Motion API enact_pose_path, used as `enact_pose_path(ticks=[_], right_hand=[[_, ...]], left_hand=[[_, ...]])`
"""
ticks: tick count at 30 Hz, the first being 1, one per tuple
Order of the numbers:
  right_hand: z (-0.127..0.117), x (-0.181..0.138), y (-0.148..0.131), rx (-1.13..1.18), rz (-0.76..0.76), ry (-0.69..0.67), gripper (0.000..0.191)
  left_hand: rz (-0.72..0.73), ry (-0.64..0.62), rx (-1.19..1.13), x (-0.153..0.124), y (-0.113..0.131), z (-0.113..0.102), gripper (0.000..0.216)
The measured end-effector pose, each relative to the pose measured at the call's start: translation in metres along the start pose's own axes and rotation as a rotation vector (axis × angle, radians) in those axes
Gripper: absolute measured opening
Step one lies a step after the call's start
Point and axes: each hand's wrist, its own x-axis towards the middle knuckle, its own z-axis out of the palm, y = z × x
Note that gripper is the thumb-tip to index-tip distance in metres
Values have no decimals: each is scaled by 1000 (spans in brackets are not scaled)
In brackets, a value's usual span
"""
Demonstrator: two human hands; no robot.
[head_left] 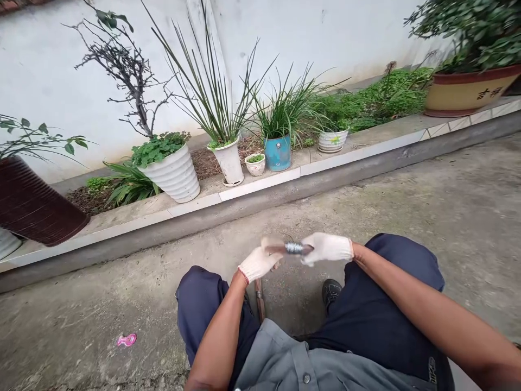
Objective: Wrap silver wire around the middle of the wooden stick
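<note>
In front of my knees, both hands wear white knit gloves. My left hand (259, 263) is closed round a brown stick (277, 248), which looks like a wooden handle. Silvery wire (293, 248) is wound in tight coils around the stick between the hands. At the stick's other end, my right hand (329, 247) has its fingers bent around the tip. A pale tan shape above my left hand is smeared by motion. Below that hand, a second brown length (259, 300), also banded with wire, slants down between my legs; whether it joins the held stick is hidden.
Ahead runs a low tiled ledge (260, 187) with potted plants, among them a ribbed white pot (175, 176), a blue pot (278, 153) and a tilted dark red pot (38, 201). A pink tag (127, 340) lies on the concrete ground (154, 309) to the left.
</note>
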Motion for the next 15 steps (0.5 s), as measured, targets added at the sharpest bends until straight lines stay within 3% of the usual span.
enact_pose_path(ticks=[3,5,9,12,15], right_hand=[[-5,12,-2,202,17,166,36],[-9,21,0,177,71,235,35],[-17,32,5,-366,307,369,24],[-14,33,8,-722,407,287,25],[-3,25,11,-786,323,42,20]], left_hand=[[-3,11,-24,1,3,1,37],[14,-2,54,1,5,1,36],[35,-7,224,1,4,1,35],[66,26,315,1,1,-2,35],[87,53,366,2,-1,-5,37]])
